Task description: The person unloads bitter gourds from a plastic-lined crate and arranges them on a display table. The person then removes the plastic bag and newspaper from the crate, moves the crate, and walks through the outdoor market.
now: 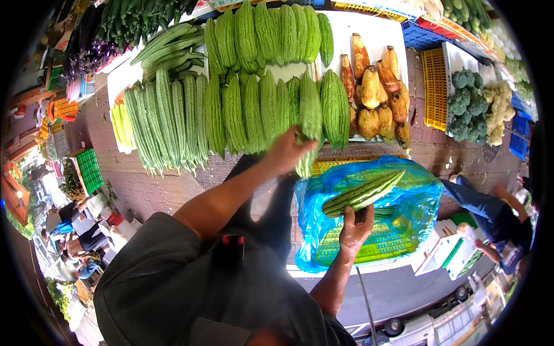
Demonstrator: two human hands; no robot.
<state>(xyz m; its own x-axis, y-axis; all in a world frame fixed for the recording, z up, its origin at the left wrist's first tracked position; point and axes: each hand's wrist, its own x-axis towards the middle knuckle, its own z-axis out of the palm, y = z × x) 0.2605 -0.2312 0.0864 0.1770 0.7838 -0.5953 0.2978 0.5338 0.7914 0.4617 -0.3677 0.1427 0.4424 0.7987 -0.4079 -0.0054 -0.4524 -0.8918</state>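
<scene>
My left hand (pixel 291 151) is closed around the lower end of a green bitter melon (pixel 310 106), slightly blurred, at the near row of bitter melons (pixel 250 112) on the white stall table (pixel 340 23). My right hand (pixel 354 232) grips another bitter melon (pixel 365 193) by its underside. That one is tilted, its tip toward the upper right, above a yellow crate (pixel 369 245) lined with a blue plastic bag (pixel 424 190). Inside the bag, more green produce shows partly beneath the held melon. A second row of bitter melons (pixel 268 34) lies farther back.
Long ridged gourds (pixel 167 121) lie left of the bitter melons. Tapered yellow-brown shoots (pixel 370 89) are piled to the right. Beyond a paved gap stand a yellow basket (pixel 434 86), broccoli (pixel 466 95) and cauliflower (pixel 496 109). Another person (pixel 490 213) is at the right.
</scene>
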